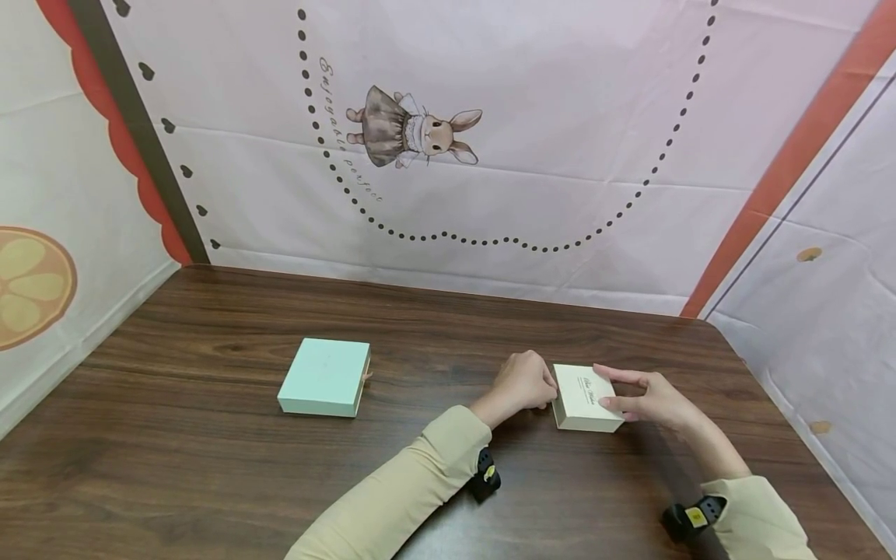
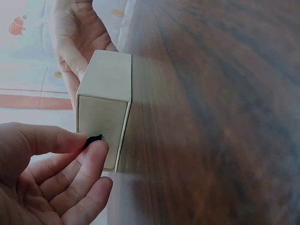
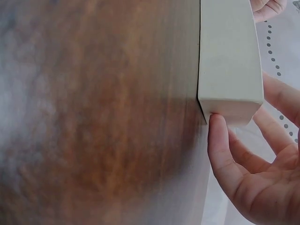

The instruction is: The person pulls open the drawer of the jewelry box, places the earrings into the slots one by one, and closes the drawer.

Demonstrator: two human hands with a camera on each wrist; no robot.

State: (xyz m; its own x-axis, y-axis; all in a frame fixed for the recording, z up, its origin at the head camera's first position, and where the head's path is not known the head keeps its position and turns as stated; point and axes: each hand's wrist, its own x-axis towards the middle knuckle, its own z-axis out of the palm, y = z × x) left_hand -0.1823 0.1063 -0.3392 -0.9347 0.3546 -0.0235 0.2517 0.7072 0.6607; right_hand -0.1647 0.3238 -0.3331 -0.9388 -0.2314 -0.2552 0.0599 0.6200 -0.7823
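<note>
A cream drawer-style box (image 1: 570, 400) with dark lettering on its lid lies on the table, right of centre. My left hand (image 1: 521, 381) is at its left end. In the left wrist view, the thumb and a finger pinch a small black ribbon tab (image 2: 93, 140) on the box's end face, which looks flush with the sleeve. My right hand (image 1: 654, 398) holds the box from the opposite end. Some of its fingers lie over the top, and in the right wrist view one fingertip (image 3: 217, 123) presses the end face low down.
A mint-green box (image 1: 325, 377) with a light ribbon tab (image 1: 367, 376) on its right side sits on the left part of the dark wooden table (image 1: 175, 435). Behind the table hangs a printed cloth (image 1: 560, 117) with a rabbit figure, and more cloth hangs at both sides.
</note>
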